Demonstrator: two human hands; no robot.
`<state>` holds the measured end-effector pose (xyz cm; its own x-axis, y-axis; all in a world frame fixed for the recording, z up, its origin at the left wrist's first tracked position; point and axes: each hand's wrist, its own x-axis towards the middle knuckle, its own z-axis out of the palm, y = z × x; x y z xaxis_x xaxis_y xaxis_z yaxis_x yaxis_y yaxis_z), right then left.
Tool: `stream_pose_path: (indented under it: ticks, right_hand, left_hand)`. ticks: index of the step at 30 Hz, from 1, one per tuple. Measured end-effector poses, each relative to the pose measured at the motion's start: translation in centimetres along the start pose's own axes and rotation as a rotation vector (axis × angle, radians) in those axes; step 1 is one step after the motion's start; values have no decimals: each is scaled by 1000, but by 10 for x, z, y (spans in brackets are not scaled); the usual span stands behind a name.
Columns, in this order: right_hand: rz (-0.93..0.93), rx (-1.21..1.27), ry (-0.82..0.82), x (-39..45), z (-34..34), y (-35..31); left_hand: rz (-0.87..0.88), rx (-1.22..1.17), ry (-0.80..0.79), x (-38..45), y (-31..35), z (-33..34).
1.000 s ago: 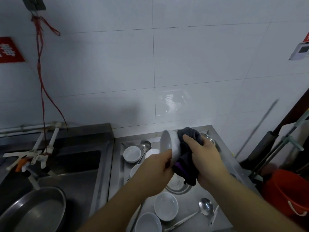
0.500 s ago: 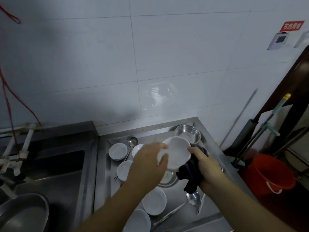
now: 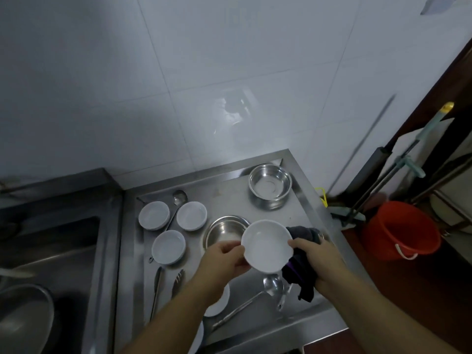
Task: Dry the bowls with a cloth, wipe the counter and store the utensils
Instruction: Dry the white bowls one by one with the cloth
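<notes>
I hold a white bowl (image 3: 265,245) upright above the steel counter (image 3: 229,195), its opening facing up. My left hand (image 3: 224,260) grips its left rim. My right hand (image 3: 319,261) holds a dark cloth (image 3: 301,274) against the bowl's right side and underside. Three more white bowls (image 3: 154,215) (image 3: 191,215) (image 3: 168,246) stand on the counter to the left. A steel bowl (image 3: 222,232) sits just behind the held one, and another steel bowl (image 3: 270,185) stands at the back right. Ladles (image 3: 272,284) (image 3: 179,196) and tongs (image 3: 157,284) lie on the counter.
A steel sink (image 3: 51,241) lies to the left with a large metal basin (image 3: 23,318) at its near corner. Right of the counter stand an orange bucket (image 3: 401,231) and mop handles (image 3: 398,159). White tiled wall rises behind. Another white bowl (image 3: 218,302) shows partly under my left forearm.
The bowl went from tilted on its side with the cloth inside it to upright and opening up. The cloth is now at its right side. My view swung right and down.
</notes>
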<state>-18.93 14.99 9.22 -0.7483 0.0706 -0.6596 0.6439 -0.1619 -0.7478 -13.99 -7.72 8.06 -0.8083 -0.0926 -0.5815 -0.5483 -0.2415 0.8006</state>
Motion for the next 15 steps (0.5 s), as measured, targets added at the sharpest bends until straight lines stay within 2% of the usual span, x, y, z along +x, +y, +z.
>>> stream_pose_path:
  ticks: [8, 15]
  right_hand:
    - [33, -279, 21, 100, -40, -13]
    - [-39, -433, -10, 183, -45, -41]
  left_hand:
    - [-126, 62, 162, 68, -21, 65]
    - [-187, -62, 354, 140, -34, 100]
